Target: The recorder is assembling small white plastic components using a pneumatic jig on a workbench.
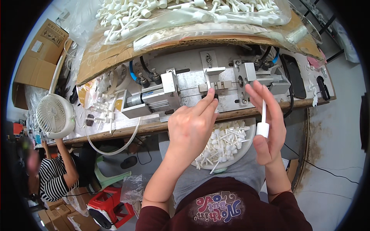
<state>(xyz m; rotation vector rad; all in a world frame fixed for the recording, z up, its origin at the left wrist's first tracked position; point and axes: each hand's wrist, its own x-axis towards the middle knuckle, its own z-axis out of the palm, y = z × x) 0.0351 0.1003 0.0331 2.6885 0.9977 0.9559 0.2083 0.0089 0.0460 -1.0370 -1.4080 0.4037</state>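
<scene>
My left hand (191, 125) reaches over a small metal clamp block (225, 85) in the middle of the bench fixture. Its index fingertip touches the block, beside an upright white stem (207, 80). The other fingers are curled, and whatever they grip is hidden beneath the hand. My right hand (274, 133), raised to the right of the block, holds a white plastic stem with a thick cap (263, 130), cap downward, between thumb and fingers. A round tub (249, 139) full of similar white capped stems rests on my lap, under both hands.
Air cylinders (152, 100) with blue and black hoses flank the block. Above, a cardboard sheet (111, 59) carries a heap of white parts in plastic. A phone (293, 75) lies right; a fan (56, 115) stands left. A person in a striped shirt (58, 177) sits lower left, near a red stool (110, 208).
</scene>
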